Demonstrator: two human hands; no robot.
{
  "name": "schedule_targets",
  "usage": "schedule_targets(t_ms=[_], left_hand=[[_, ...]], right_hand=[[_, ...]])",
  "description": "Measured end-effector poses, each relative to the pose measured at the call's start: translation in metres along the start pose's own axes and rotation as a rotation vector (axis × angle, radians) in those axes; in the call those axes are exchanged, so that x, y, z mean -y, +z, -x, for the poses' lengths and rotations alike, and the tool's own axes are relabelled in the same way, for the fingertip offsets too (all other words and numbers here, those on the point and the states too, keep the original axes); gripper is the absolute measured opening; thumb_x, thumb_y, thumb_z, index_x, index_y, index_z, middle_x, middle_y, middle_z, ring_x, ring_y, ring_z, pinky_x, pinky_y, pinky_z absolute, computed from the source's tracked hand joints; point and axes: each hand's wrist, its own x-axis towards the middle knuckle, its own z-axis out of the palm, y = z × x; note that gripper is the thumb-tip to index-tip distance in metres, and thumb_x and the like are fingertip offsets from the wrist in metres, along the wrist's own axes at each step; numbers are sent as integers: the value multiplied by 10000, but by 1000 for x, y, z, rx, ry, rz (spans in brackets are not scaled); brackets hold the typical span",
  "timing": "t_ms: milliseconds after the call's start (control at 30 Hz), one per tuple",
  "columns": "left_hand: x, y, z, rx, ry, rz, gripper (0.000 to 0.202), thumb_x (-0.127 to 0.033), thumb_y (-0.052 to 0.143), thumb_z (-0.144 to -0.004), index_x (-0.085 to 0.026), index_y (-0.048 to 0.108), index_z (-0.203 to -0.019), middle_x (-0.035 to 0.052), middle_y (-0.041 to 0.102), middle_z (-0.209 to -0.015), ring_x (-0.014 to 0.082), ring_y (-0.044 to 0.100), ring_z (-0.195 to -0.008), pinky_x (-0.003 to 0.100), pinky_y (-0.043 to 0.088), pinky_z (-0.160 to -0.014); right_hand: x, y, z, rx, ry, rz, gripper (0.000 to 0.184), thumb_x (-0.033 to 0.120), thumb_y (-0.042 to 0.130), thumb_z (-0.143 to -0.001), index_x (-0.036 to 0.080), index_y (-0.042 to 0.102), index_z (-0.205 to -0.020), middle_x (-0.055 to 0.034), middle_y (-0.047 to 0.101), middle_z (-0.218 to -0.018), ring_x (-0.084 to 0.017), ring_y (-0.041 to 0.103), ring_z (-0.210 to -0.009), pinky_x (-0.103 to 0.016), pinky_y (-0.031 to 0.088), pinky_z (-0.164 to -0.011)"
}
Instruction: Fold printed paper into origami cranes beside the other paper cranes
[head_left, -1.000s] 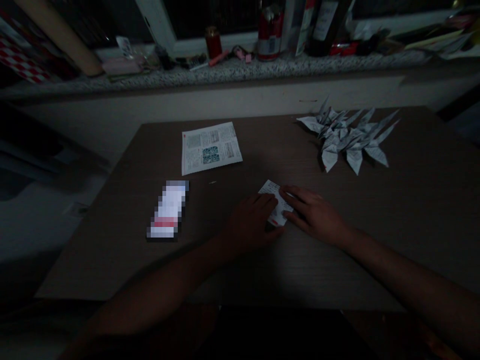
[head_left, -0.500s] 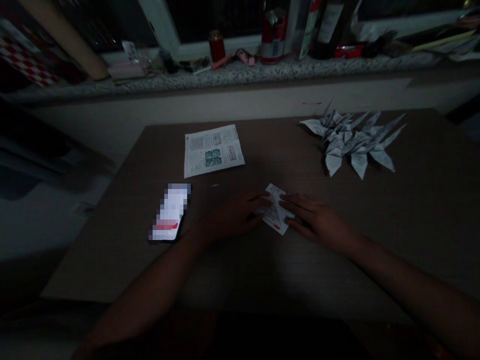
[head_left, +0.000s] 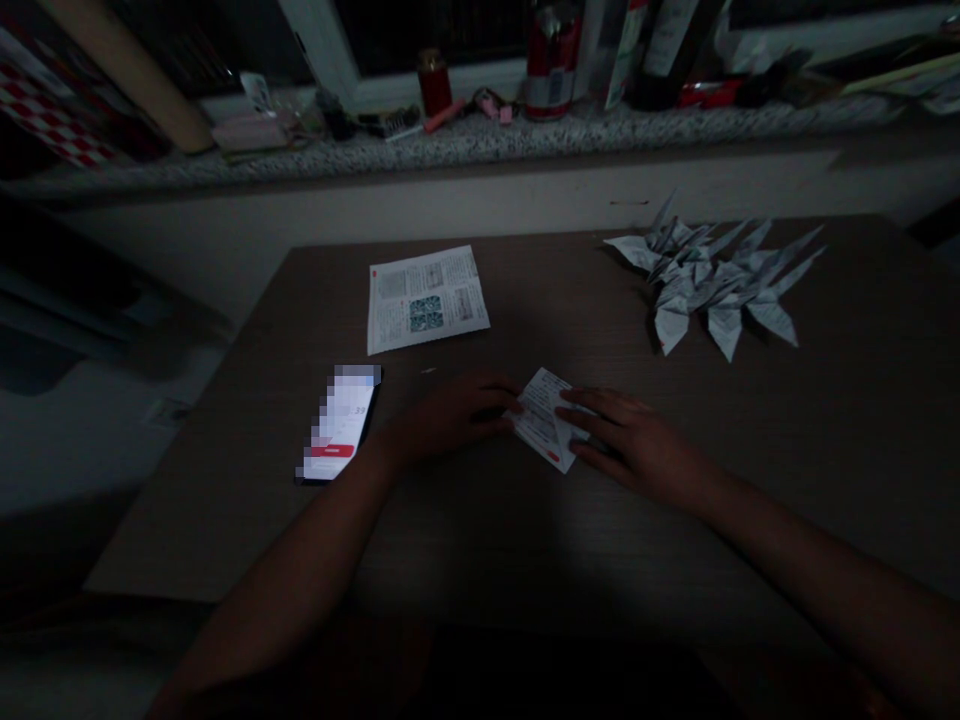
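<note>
Granite-topped windowsill [head_left: 450, 150] is running along the far edge of my view, crowded with a red can [head_left: 551, 70], a small red bottle [head_left: 435, 82] and a dark bottle [head_left: 667, 50], with a cardboard tube [head_left: 127, 75] leaning at its left end. Below it, a dim brown wood-grain bench [head_left: 195, 530] is carrying everything I am tracking from here.

A small folded paper [head_left: 541, 425] is lying at an angle on the bench, between the person's two hands and near the bench's front edge. The right hand [head_left: 637, 440] is spread open and nearly flat, its fingers [head_left: 585, 415] lying across the right side of the paper. The left hand [head_left: 450, 418] is loosely curled, its fingertips [head_left: 510, 400] reaching the paper's left edge; I cannot tell whether they are gripping it.

Just left of the left hand, a phone [head_left: 337, 425] is lying with its lit screen pixelated. Beyond the hands, a printed sheet [head_left: 426, 300] is lying flat on the bench. Well off to the right, a cluster of origami paper cranes [head_left: 712, 285] is piled together, well apart from the right hand.
</note>
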Motion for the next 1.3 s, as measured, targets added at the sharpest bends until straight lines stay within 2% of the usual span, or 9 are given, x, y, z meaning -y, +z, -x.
schedule_targets(t_ms=[267,500,600,733,867,1167,1300], left_hand=[[-8,7,-11,-119,-53,-11,122,-294,639,-1017,-200,706,-1057,69,622,-1241,204,612,-1171,363,507,-1009],[-13,16,-23,-117,-77,-69,170,-353,623,-1029,-189,669,-1016,40,672,-1028,195,619,-997,341,478,-906],[-15,22,-26,-119,-145,-81,198,-393,621,-1025,-199,656,-1022,23,672,-963,186,617,-915,327,468,-837],[-17,30,-29,-148,-251,-97,198,-396,639,-1008,-212,648,-1081,4,666,-911,174,609,-821,312,453,-760],[-18,34,-32,-167,-282,-128,200,-382,645,-1006,-205,642,-1099,14,682,-947,185,627,-858,319,461,-766],[-21,43,-38,-203,-262,-222,203,-365,653,-1004,-172,659,-1068,44,675,-1011,208,639,-923,347,512,-821],[-27,38,-33,-221,-186,-360,210,-331,614,-1029,-174,656,-1161,74,673,-1144,233,640,-1051,381,513,-921]], right_hand=[[1,0,0,12,-19,-1,383,304,586,-1027,190,628,-1390,-177,587,-1496,-331,565,-1371,-566,491,-1111],[1,0,2,6,-67,-23,386,284,592,-1023,202,630,-1398,-131,639,-1465,-323,539,-1412,-582,443,-1167],[4,-4,2,24,-51,-58,393,301,596,-1023,205,626,-1403,-121,631,-1479,-309,517,-1436,-565,411,-1204],[5,-5,2,44,-30,-110,420,327,624,-1007,190,626,-1405,-143,617,-1491,-297,545,-1414,-528,433,-1197],[4,-2,2,27,-52,-95,407,305,621,-1009,194,633,-1400,-147,620,-1487,-297,570,-1391,-527,458,-1176],[5,-3,3,32,-118,-32,374,261,621,-1012,242,676,-1381,-155,575,-1532,-328,517,-1438,-568,457,-1162],[3,-2,4,41,-120,-14,386,262,605,-1020,249,661,-1402,-158,577,-1527,-326,528,-1429,-570,463,-1154]])
